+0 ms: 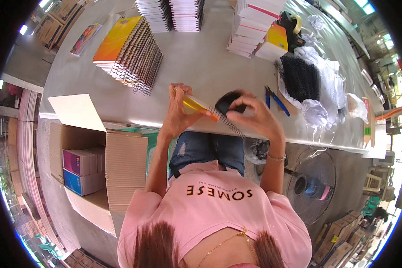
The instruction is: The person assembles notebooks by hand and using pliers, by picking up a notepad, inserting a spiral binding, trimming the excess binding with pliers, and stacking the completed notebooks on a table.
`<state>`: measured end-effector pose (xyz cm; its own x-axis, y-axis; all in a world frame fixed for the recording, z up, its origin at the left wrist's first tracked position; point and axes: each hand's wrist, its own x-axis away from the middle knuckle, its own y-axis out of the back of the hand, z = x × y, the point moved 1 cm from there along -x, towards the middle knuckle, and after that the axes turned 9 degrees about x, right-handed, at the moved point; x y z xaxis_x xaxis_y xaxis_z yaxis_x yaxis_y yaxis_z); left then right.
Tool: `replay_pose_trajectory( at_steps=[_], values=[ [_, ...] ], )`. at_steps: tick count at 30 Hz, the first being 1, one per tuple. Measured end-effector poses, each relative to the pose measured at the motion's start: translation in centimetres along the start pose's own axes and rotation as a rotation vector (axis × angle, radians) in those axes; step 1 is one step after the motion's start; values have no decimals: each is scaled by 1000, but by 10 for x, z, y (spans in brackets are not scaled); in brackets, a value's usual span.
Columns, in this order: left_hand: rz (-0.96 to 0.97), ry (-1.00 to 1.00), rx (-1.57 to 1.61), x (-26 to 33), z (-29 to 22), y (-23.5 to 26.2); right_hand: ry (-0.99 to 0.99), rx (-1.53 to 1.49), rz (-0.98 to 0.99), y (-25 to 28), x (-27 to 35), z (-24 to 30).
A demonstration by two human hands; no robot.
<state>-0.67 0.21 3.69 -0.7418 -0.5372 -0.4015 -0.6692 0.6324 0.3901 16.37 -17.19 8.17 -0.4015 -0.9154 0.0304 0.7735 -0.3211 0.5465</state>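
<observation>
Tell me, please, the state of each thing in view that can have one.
Left hand, closed on yellow booklet
Yellow booklet, held at a slant
Right hand, curled at black round object; grip unclear
Wire coil, sticking out past booklet, lower end free
Cardboard box, flaps open, stacked goods inside
Pliers, lying on table, handles spread
Spiral-bound notebooks, stacked, closed
Fan, cannot tell whether running

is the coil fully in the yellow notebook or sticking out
Sticking out: the coil extends past the right-hand end of the yellow notebook.
</observation>
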Motion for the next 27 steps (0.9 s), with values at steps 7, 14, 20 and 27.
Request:
replay_pose_trajectory(
  at_steps=[7, 14, 20, 27],
  values=[
    [21, -41, -23, -6, -2, -2, -56, 530, -360, -15, -4, -30],
    [-20, 103, 274, 1, 15, -8, 217, -621, 195, 6, -7, -20],
    [-51, 58, 328, 2, 21, -10, -12, 130, 34, 8, -15, -5],
    [-28, 82, 375, 0, 25, -11, -50, -125, 114, -3, -16, -14]
  ],
)
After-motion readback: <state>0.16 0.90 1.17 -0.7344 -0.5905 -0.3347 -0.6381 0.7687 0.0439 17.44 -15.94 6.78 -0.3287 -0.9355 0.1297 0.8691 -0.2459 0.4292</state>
